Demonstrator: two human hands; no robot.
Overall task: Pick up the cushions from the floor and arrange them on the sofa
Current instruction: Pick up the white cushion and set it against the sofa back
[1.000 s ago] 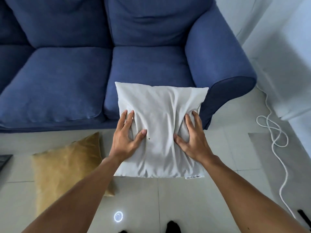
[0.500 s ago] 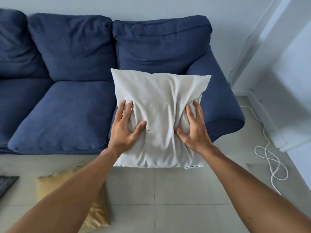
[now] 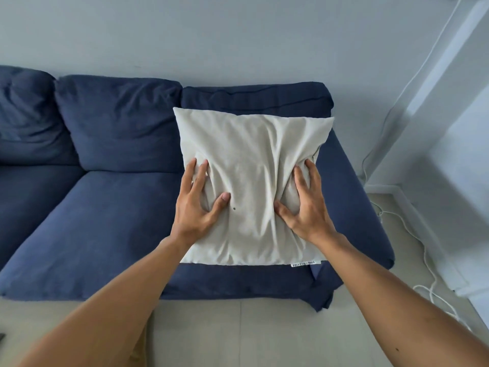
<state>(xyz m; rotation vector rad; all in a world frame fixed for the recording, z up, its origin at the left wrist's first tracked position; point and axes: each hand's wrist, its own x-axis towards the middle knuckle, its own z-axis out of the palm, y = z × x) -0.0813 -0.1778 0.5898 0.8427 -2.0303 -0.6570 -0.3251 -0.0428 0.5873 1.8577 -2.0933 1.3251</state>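
I see the blue sofa against the wall, its seat spanning the view. I hold the pale grey cushion in front of the sofa's right end, over the seat beside the armrest. My left hand and right hand each clench bunched cushion fabric. A white cable lies on the floor at right.

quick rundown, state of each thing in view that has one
white cushion: held in the air in front of the sofa's right end, fabric bunched and creased
left hand: grip closed on the cushion's left side
right hand: grip closed on its right side
sofa: seats bare
white cable: loose on the floor
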